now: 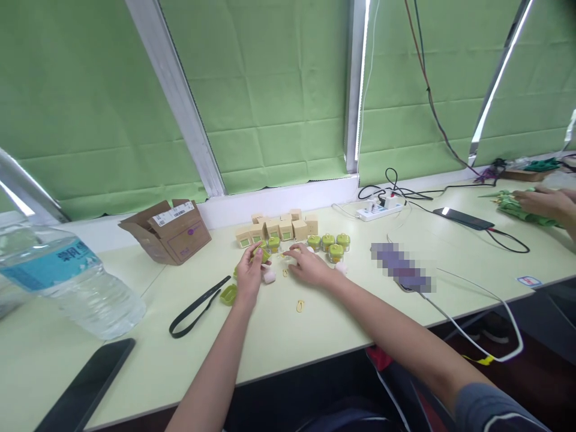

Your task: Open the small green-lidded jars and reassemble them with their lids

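Observation:
My left hand (248,277) is closed around a small green lid (263,254), held just above the table. My right hand (308,265) has its fingers drawn together, pointing left at a small yellowish bit on the tabletop; what the fingertips pinch is too small to make out. Beneath the hands lie a yellow ring-shaped piece (285,273) and another yellow piece (300,306) nearer the edge. A whitish-pink soft lump (269,276) touches the left hand's side. Another green lid (228,294) lies left of that wrist. Several small clear jars with green lids (335,253) stand beyond the right hand.
Small cardboard boxes (287,229) stand behind the jars. Left are an open carton (173,234), black strap (193,309), large water bottle (67,276) and dark phone (87,384). Right are a power strip (380,210), cabled devices and another person's hands (546,201) with green material.

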The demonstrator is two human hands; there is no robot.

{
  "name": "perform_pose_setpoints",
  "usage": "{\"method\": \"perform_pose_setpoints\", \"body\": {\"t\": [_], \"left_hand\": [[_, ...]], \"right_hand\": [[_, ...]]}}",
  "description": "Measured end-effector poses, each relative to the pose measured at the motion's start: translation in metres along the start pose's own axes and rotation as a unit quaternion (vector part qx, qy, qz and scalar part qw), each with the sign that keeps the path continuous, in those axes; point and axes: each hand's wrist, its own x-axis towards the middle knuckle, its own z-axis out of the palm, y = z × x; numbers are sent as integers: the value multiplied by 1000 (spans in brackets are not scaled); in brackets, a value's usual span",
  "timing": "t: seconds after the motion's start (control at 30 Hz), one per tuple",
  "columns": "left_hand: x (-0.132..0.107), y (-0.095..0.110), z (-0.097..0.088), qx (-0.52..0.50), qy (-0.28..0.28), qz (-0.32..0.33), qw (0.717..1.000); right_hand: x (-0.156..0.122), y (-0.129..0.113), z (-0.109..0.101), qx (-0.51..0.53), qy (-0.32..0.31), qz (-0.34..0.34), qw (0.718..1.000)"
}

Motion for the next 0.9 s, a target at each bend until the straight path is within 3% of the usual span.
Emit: {"method": "perform_pose_setpoints", "body": {"t": [0.27,0.4,0.53,0.7,0.9], "left_hand": [[1,-5,-1,5,-18,13,1000],[-1,-4,0,25,-29,15,999],[-1,-2,0,40,-48,26,998],[-2,-1,0,48,-52,32,997],[-2,-5,1,48,-103,4,994]], "right_hand": [[1,-30,13,7,-35,-79,996],[7,-34,19,21,-53,-29,998],[4,-26,8,148,-41,0,988],[-1,-13,-6,330,38,17,943],[6,-6,-6,535,37,63,842]]}}
